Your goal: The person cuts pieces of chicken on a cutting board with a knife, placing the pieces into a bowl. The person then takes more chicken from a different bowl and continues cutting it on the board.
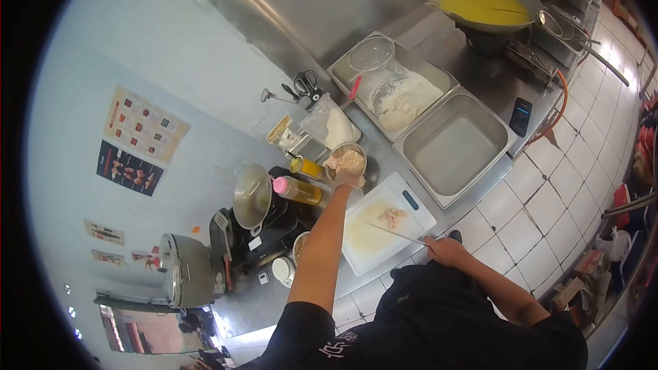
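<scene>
left hand [349, 177] is stretched out to the bowl [346, 157] of pale chopped meat at the back of the surface [480, 82]. it looks like it has a clear glove on and sits right at the bowl's near rim, but it's too small to tell if the fingers are pinching meat, gripping the rim or just resting there. right hand [445, 250] is closed around the handle of a knife [397, 233], with the thin blade lying flat-ish across the white cutting board [373, 243]. a little pile of meat pieces [392, 218] sits on the board just beyond the blade, near the middle. the bowl is just past the board's far corner, with a squeeze bottle [301, 190] and a small yellow jar [306, 167] right beside it. further along the surface there's a steel tray of flour [401, 92], then an empty steel tray [456, 144], a phone [521, 116] next to that, and a wok [486, 3] full of yellow oil at the far end. scissors [307, 85] hang on the wall above the flour side.
</scene>
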`<control>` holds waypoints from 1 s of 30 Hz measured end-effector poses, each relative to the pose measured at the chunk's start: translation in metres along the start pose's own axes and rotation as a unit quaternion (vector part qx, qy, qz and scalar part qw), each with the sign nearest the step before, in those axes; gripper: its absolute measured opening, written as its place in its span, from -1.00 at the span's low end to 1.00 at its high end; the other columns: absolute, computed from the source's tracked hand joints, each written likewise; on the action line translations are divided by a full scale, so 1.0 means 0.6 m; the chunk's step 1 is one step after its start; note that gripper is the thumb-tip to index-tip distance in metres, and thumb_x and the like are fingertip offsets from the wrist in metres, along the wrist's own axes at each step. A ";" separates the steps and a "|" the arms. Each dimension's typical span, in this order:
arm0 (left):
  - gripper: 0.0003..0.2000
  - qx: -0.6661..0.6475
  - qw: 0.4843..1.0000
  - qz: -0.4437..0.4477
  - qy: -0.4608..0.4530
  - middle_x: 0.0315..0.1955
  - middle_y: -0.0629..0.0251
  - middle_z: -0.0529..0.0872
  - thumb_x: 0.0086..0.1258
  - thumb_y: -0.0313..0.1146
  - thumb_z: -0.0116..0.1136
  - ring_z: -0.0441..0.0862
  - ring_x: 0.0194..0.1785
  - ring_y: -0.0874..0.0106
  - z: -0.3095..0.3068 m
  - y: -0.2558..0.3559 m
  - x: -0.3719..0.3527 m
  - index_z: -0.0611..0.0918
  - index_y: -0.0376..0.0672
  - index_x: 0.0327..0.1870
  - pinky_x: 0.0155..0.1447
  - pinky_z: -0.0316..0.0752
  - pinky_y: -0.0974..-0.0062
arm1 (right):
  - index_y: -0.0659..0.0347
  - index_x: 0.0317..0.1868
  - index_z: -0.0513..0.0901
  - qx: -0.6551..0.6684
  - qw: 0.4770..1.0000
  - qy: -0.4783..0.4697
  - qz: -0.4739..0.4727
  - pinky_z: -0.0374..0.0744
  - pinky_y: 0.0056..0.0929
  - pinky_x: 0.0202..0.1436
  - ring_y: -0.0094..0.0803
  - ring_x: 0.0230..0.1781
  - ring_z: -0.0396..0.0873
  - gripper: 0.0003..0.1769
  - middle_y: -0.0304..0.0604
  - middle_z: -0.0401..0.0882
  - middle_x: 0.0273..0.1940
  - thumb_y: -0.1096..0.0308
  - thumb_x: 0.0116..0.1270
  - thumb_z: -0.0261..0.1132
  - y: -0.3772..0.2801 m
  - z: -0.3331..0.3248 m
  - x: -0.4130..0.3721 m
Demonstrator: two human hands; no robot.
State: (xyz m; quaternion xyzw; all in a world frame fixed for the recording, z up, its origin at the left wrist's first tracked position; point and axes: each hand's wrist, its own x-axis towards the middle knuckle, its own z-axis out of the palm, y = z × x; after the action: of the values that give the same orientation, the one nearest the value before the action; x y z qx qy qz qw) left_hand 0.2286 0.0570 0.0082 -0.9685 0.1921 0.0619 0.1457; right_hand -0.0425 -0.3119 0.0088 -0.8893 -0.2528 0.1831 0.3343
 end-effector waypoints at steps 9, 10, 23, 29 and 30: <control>-0.65 -0.040 0.981 0.012 -0.188 0.03 -0.07 0.75 0.42 -0.26 0.06 0.69 0.18 0.15 -0.045 -0.033 -0.018 0.69 -0.23 0.09 0.19 0.57 0.21 | 0.06 0.27 0.40 0.012 0.997 -0.061 0.040 0.63 0.20 -0.14 0.23 -0.27 0.71 -0.57 0.22 0.70 -0.32 0.17 0.45 0.12 0.028 -0.025 -0.015; -0.68 -0.062 0.985 -0.001 -0.159 -0.06 -0.06 0.78 0.42 -0.30 0.04 0.73 0.11 0.13 -0.050 -0.044 -0.023 0.71 -0.24 0.04 0.13 0.59 0.21 | 0.06 0.25 0.40 0.018 0.998 -0.046 0.041 0.63 0.21 -0.14 0.23 -0.26 0.71 -0.59 0.22 0.71 -0.32 0.17 0.45 0.11 0.037 -0.025 -0.011; -0.78 -0.377 0.886 -0.160 0.217 -0.36 0.22 0.75 0.54 -0.28 0.11 0.71 -0.24 0.34 -0.221 0.046 -0.289 0.66 -0.27 -0.19 -0.09 0.60 0.36 | 0.23 0.23 0.41 0.081 0.993 0.003 0.087 0.58 0.20 -0.08 0.32 -0.19 0.66 -0.61 0.27 0.70 -0.27 0.18 0.55 0.17 0.015 -0.047 -0.028; -0.69 -0.762 0.542 -0.351 0.049 -0.48 0.31 0.66 0.61 -0.15 0.08 0.65 -0.40 0.52 -0.001 0.183 -0.397 0.64 -0.28 -0.17 -0.25 0.55 0.48 | 0.29 0.22 0.42 0.070 0.997 -0.037 0.023 0.53 0.24 -0.02 0.32 -0.09 0.63 -0.65 0.31 0.68 -0.22 0.27 0.57 0.10 -0.009 -0.010 0.017; -0.68 -0.745 0.544 -0.384 0.023 -0.48 0.31 0.66 0.60 -0.15 0.09 0.64 -0.43 0.51 0.022 0.200 -0.411 0.64 -0.28 -0.18 -0.27 0.54 0.48 | 0.29 0.21 0.42 0.067 0.997 -0.031 0.000 0.53 0.25 -0.02 0.32 -0.09 0.63 -0.66 0.32 0.68 -0.21 0.28 0.57 0.10 -0.009 0.003 0.027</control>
State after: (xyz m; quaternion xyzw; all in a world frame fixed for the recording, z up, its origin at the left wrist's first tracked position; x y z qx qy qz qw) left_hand -0.0456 0.0422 0.0081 -0.7108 -0.3106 0.0981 -0.6234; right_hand -0.0321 -0.2980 0.0089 -0.8586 -0.2501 0.2275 0.3853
